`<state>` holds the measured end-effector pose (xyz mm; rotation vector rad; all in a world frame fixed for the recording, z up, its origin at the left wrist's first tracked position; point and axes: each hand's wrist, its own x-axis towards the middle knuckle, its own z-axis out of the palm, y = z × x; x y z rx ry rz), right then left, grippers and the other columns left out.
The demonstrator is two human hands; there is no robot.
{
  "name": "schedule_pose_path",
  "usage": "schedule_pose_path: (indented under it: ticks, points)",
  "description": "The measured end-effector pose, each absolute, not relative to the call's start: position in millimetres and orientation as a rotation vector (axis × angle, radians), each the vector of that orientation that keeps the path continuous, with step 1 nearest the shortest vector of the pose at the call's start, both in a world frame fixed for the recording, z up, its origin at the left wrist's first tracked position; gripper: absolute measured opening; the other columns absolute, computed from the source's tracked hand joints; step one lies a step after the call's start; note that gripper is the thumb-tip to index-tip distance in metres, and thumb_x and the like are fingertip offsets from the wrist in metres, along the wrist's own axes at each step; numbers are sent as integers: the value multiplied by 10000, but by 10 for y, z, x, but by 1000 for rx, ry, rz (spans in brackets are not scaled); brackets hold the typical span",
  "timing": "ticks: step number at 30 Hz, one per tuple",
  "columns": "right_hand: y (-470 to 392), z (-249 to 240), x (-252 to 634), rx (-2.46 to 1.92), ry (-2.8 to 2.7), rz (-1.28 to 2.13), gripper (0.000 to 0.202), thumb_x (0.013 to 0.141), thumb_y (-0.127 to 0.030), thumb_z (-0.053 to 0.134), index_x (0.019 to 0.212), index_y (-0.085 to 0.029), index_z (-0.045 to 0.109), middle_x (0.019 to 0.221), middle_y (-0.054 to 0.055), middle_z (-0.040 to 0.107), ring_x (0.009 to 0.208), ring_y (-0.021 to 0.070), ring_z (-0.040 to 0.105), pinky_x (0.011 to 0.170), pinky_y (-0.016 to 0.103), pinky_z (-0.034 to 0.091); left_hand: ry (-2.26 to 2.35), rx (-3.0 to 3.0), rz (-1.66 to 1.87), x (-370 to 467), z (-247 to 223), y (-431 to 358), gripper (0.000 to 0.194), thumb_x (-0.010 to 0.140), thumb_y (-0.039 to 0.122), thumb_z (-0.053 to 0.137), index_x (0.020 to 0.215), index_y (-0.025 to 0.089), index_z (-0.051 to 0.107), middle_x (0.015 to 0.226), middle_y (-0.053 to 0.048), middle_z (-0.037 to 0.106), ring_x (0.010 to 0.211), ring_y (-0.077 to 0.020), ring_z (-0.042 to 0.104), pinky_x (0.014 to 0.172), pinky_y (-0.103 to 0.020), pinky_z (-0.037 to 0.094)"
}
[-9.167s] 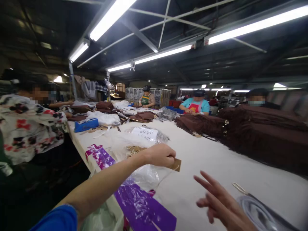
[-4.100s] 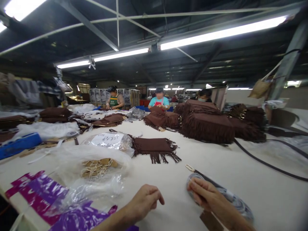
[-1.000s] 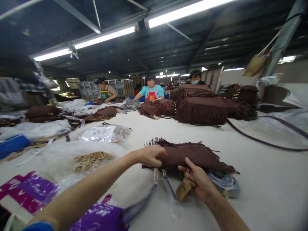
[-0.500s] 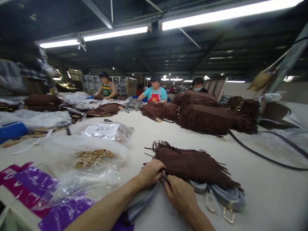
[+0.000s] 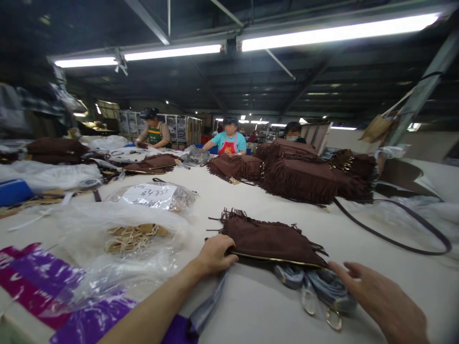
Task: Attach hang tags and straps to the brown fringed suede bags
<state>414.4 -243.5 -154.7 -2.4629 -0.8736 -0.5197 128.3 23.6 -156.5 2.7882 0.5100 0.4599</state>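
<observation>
A brown fringed bag (image 5: 268,240) lies flat on the white table (image 5: 247,296), its gold zip edge facing me. My left hand (image 5: 216,254) grips the bag's near left corner between thumb and fingers. Below that hand a grey wrapped strip (image 5: 208,306) trails toward the table's near side. My right hand (image 5: 380,291) is open, fingers apart, by the bag's right corner; whether a fingertip touches it I cannot tell. Wrapped grey straps (image 5: 332,289) with metal rings (image 5: 333,319) stick out from under the bag.
Clear plastic bags (image 5: 143,263) and purple packaging (image 5: 96,315) lie at left. A labelled packet (image 5: 154,195) sits beyond them. Stacked brown fringed bags (image 5: 301,172) stand at the back right, near a dark looped strap (image 5: 394,242). Several people are across the table.
My right hand has left the spot beside my left hand and moved right, opening on the way. The bag's gold zip edge now shows along its length. The view has shifted slightly.
</observation>
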Motion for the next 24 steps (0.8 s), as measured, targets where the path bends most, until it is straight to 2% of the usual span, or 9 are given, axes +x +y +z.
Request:
schedule_pose_path:
  ticks: [2, 3, 6, 10, 12, 16, 18, 20, 24]
  points:
    - [-2239, -1460, 3862, -2429, -900, -673, 482, 845, -529, 378, 995, -212, 708, 967, 128, 724, 736, 340, 685, 653, 456, 526, 512, 2793, 517, 1304, -1553, 182, 216, 796, 328, 672, 953, 184, 640, 1034, -53, 660, 997, -227, 573, 894, -322, 428]
    - [-2119, -1424, 3702, -2331, -1002, -675, 485, 870, -471, 329, 1034, -205, 699, 1012, 124, 718, 783, 329, 690, 688, 452, 537, 513, 2799, 525, 1326, -1552, 157, 202, 801, 328, 669, 938, 183, 638, 1042, -55, 656, 1008, -230, 567, 902, -325, 418]
    - [-1795, -1431, 3300, -1983, -1428, -330, 409, 902, -407, 353, 1028, -215, 690, 1035, 84, 723, 928, 262, 690, 804, 355, 552, 582, 2776, 482, 1408, -1564, 123, 119, 881, 285, 569, 850, 180, 615, 970, -51, 656, 956, -208, 575, 852, -298, 412]
    - [-1581, -1644, 3082, -1845, -1628, 66, 400, 961, -335, 330, 1286, -202, 522, 977, 59, 737, 877, 213, 706, 763, 291, 556, 741, 2693, 488, 1463, -1576, 167, 241, 957, 245, 415, 778, 177, 561, 825, -36, 637, 800, -172, 577, 724, -262, 402]
    - [-1548, -1709, 3047, -1818, -1635, 93, 368, 974, -347, 343, 1268, -204, 512, 993, 66, 732, 878, 208, 704, 742, 270, 548, 765, 2667, 501, 1453, -1576, 192, 236, 956, 234, 414, 769, 178, 546, 807, -30, 630, 781, -167, 569, 704, -255, 391]
    - [-1544, -1634, 2931, -1809, -1669, 108, 270, 974, -381, 401, 976, -234, 626, 863, 32, 714, 759, 189, 677, 688, 237, 495, 730, 2632, 510, 1413, -1581, 205, 227, 943, 243, 444, 745, 180, 535, 789, -17, 620, 775, -158, 559, 697, -239, 383]
    - [-1546, -1564, 2848, -1802, -1687, 184, 266, 962, -382, 434, 895, -233, 644, 805, 13, 693, 717, 178, 651, 671, 235, 472, 699, 2609, 510, 1398, -1580, 207, 225, 938, 241, 445, 744, 179, 540, 781, -14, 621, 769, -155, 560, 694, -233, 387]
    - [-1539, -1529, 2775, -1738, -1648, 290, 275, 952, -396, 446, 897, -228, 656, 848, 20, 699, 783, 185, 655, 706, 240, 480, 659, 2584, 508, 1378, -1564, 215, 208, 932, 241, 449, 764, 181, 556, 789, -8, 630, 769, -148, 568, 691, -223, 396]
    - [-1505, -1573, 2693, -1568, -1399, 454, 293, 913, -447, 514, 1041, -210, 630, 910, 64, 729, 902, 219, 676, 819, 281, 509, 669, 2534, 578, 1268, -1451, 239, 140, 900, 229, 452, 887, 179, 582, 877, -18, 649, 813, -143, 583, 719, -217, 420]
